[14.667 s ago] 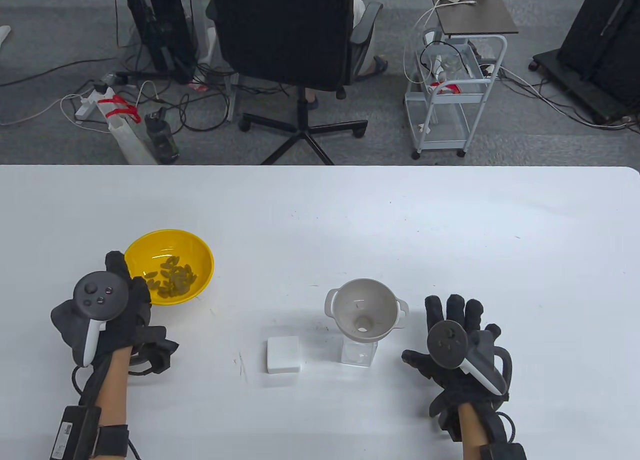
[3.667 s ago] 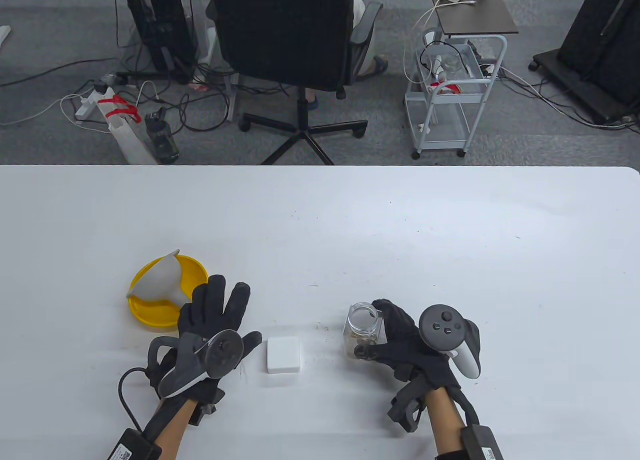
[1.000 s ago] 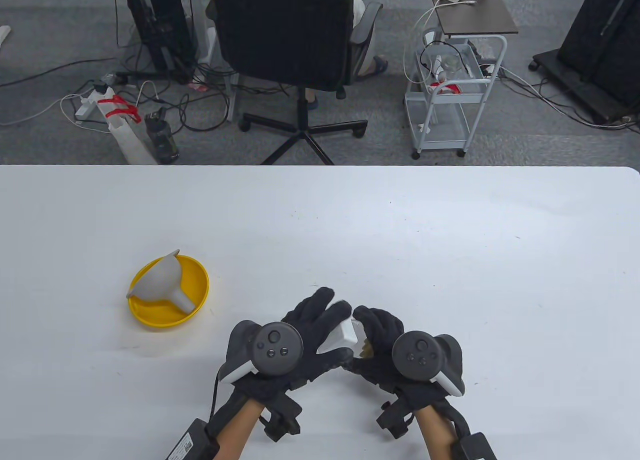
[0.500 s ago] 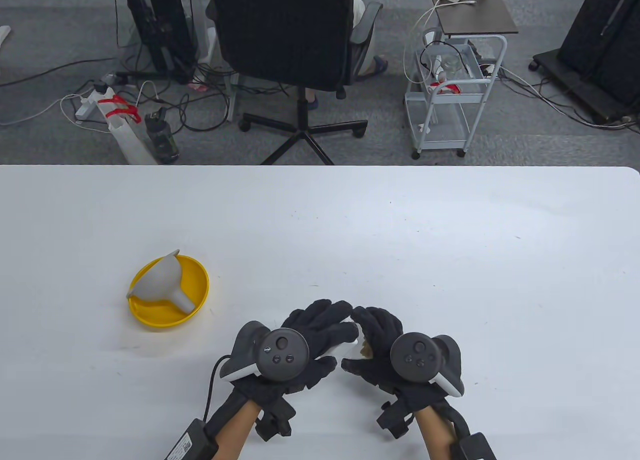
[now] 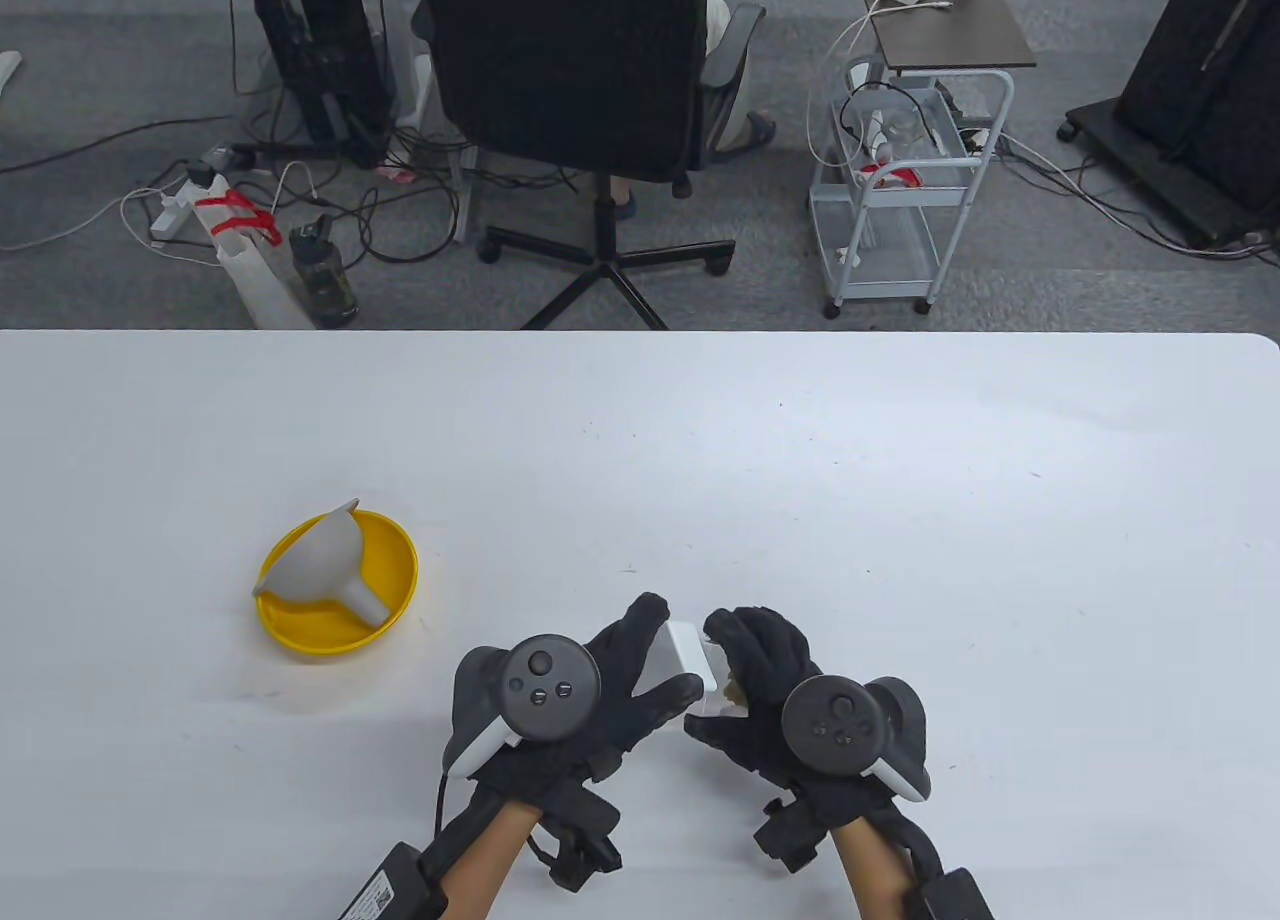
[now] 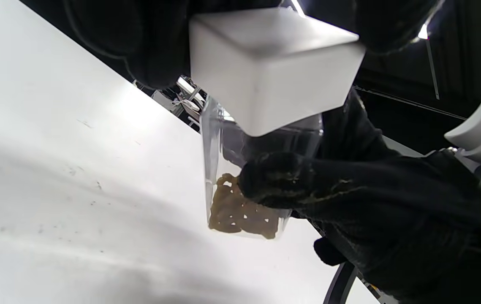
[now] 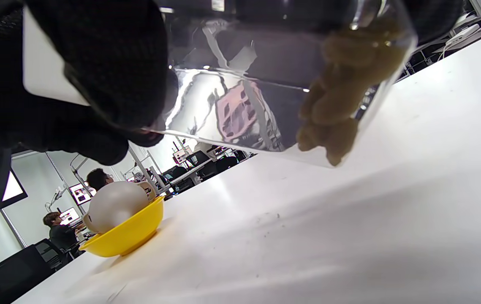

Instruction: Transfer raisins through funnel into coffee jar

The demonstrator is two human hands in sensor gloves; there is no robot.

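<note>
Left hand [image 5: 590, 690] held white lid [image 6: 270, 67] on mouth of coffee jar [image 6: 244, 177]; right hand [image 5: 770, 700] gripped jar just above table. Raisins [image 6: 240, 215] sat at bottom. Risk imo: lid seating crooked, then jar slipping and spilling raisins.

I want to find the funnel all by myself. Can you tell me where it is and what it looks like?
Look at the white table, then at its left side, where a yellow bowl sits away from the two gloved hands. The funnel lies tipped over inside that bowl. It is the only pale grey cone there, with a short spout pointing toward the hands.
</note>
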